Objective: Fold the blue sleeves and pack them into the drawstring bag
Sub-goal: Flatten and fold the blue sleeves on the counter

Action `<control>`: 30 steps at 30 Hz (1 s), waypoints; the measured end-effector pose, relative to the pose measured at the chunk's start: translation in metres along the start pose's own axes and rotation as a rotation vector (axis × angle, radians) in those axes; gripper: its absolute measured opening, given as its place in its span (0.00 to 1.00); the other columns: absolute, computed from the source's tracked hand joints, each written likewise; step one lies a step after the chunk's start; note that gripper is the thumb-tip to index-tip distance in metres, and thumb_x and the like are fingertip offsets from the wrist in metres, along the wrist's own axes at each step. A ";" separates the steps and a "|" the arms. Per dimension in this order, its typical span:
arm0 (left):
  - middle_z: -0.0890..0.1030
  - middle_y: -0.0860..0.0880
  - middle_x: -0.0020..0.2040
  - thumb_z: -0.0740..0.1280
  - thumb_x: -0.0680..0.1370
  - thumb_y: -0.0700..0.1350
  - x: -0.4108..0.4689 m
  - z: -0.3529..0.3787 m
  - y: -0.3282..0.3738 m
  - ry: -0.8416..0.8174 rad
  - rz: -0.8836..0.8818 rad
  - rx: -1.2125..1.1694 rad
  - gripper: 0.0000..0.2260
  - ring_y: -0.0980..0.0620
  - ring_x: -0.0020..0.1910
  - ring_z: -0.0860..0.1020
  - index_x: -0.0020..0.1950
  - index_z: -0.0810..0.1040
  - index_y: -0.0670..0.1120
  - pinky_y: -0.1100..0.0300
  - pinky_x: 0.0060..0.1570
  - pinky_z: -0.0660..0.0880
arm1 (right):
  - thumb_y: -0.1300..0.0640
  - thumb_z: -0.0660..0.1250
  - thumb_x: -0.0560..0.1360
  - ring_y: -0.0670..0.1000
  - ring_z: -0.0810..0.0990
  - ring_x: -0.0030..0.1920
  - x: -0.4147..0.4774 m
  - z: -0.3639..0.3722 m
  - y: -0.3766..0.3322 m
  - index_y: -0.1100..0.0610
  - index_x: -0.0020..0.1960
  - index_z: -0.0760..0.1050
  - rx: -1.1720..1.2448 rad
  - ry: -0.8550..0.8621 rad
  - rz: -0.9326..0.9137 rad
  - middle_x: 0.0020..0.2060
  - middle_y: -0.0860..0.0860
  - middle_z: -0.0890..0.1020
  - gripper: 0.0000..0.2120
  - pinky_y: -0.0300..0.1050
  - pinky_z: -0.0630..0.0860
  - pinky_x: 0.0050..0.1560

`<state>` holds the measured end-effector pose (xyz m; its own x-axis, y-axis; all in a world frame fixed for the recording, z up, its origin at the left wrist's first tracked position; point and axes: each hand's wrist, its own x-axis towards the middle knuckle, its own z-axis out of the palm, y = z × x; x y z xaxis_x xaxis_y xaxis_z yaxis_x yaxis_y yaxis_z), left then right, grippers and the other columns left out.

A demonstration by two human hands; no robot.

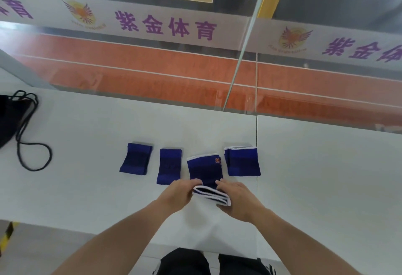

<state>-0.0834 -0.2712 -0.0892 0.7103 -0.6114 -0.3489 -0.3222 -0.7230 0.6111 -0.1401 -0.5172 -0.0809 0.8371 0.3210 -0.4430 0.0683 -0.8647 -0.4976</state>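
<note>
Several blue sleeves lie in a row on the white table [87, 187]. The far-left sleeve [136, 158] and the second sleeve [169, 166] lie flat. The third sleeve [205, 169], white-edged with an orange mark, has its near end lifted. My left hand [178, 194] and my right hand [238, 200] both pinch that near white edge. The fourth sleeve [242, 161] lies folded at the right. The black drawstring bag [9, 120] rests at the table's far left, its cord [32, 155] looped on the tabletop.
A glass wall [195, 68] stands right behind the table, showing an orange court floor and a white banner with purple lettering. A seam [257, 135] splits the tabletop on the right. My dark-trousered knees [185, 261] are below the near edge.
</note>
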 end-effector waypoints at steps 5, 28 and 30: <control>0.85 0.49 0.49 0.64 0.82 0.43 -0.005 0.004 0.001 0.120 -0.166 -0.128 0.10 0.50 0.44 0.82 0.62 0.79 0.48 0.68 0.42 0.73 | 0.48 0.63 0.80 0.52 0.79 0.53 0.002 0.006 -0.007 0.46 0.63 0.76 0.139 0.108 0.118 0.53 0.47 0.83 0.13 0.45 0.73 0.55; 0.64 0.48 0.78 0.57 0.83 0.52 0.002 0.041 0.010 0.163 0.055 0.437 0.22 0.45 0.78 0.61 0.76 0.65 0.47 0.44 0.74 0.63 | 0.46 0.66 0.78 0.51 0.78 0.44 0.054 0.002 -0.028 0.54 0.52 0.75 -0.114 0.342 0.383 0.44 0.49 0.80 0.11 0.47 0.80 0.44; 0.54 0.48 0.82 0.51 0.83 0.56 0.000 0.045 0.010 0.052 -0.020 0.451 0.27 0.46 0.81 0.51 0.81 0.54 0.47 0.42 0.77 0.55 | 0.48 0.68 0.77 0.51 0.77 0.46 0.049 0.002 -0.027 0.53 0.54 0.74 -0.182 0.388 0.314 0.47 0.50 0.79 0.11 0.46 0.79 0.47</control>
<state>-0.1148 -0.2926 -0.1150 0.7461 -0.5868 -0.3145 -0.5400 -0.8097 0.2298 -0.1019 -0.4773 -0.0912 0.9694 -0.1005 -0.2240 -0.1533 -0.9604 -0.2325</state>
